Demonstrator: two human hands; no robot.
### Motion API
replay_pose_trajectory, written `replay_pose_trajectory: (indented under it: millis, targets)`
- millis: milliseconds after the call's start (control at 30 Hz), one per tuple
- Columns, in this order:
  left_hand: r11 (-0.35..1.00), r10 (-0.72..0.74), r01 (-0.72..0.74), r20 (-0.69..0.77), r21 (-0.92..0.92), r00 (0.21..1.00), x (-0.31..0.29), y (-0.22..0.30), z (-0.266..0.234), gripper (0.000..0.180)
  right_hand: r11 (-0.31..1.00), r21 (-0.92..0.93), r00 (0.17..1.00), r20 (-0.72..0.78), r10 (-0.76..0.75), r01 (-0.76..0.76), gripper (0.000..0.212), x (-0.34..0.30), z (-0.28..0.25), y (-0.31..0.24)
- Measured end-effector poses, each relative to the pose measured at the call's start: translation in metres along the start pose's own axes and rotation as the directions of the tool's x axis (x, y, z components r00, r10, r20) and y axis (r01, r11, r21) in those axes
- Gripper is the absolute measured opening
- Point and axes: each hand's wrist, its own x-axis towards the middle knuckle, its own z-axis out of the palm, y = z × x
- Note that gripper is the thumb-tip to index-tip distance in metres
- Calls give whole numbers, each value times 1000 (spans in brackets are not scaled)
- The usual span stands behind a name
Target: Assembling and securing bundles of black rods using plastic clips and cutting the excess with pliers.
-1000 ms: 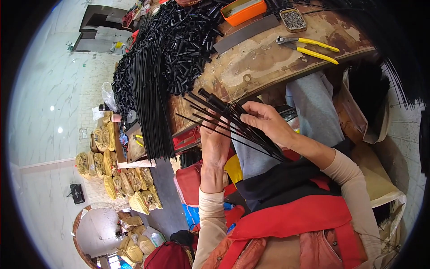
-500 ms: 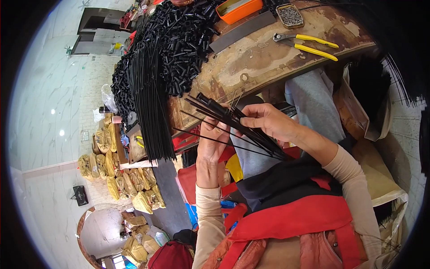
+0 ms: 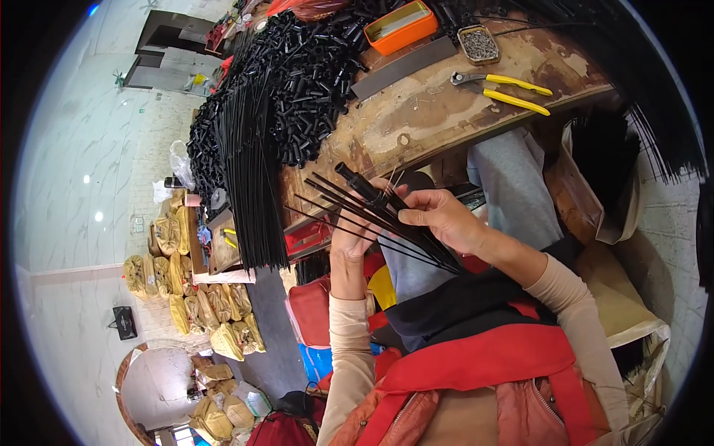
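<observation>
Over my lap I hold a fanned bunch of thin black rods [image 3: 425,241] and a short black plastic tube [image 3: 358,183] that points up toward the bench. My left hand [image 3: 355,229] is closed round the bunch from beneath, its fingers partly hidden behind the rods. With thumb and fingers bent together, my right hand [image 3: 448,221] pinches rods beside the tube's lower end. A few thin bare wire ends stick up between the hands. Whether the rods sit in the tube or only beside it, I cannot tell.
On the wooden bench [image 3: 416,137] lie yellow-handled pliers [image 3: 513,91], a tin of small metal pieces [image 3: 479,44], an orange box [image 3: 401,28] and a dark flat bar [image 3: 404,68]. Black tubes [image 3: 312,89] are heaped left, beside long black rods [image 3: 253,186]. A sack of black rods [image 3: 606,171] stands right.
The black tube now stands out more above the rods, tilted further up and left. The rods have spread wider apart, and my right hand has shifted slightly lower along them.
</observation>
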Motion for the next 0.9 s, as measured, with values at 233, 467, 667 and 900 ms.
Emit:
replay_pose_trajectory:
  millis: [233,467,667,900]
  targets:
    - [984,178,-173,188,-41,966,9,-12,5,38,976,-168,987,-50,-150,140,13,-6,11,-1]
    - [983,183,-186,159,5,970,-4,-12,3,47,946,-278,982,-37,-185,168,12,-9,16,5]
    - [981,189,-194,148,19,971,-11,-11,12,53,849,-453,940,-65,-336,272,13,-15,27,9]
    - [978,208,-202,157,-51,965,-8,-15,10,51,846,-456,940,-56,-338,277,12,-16,24,7]
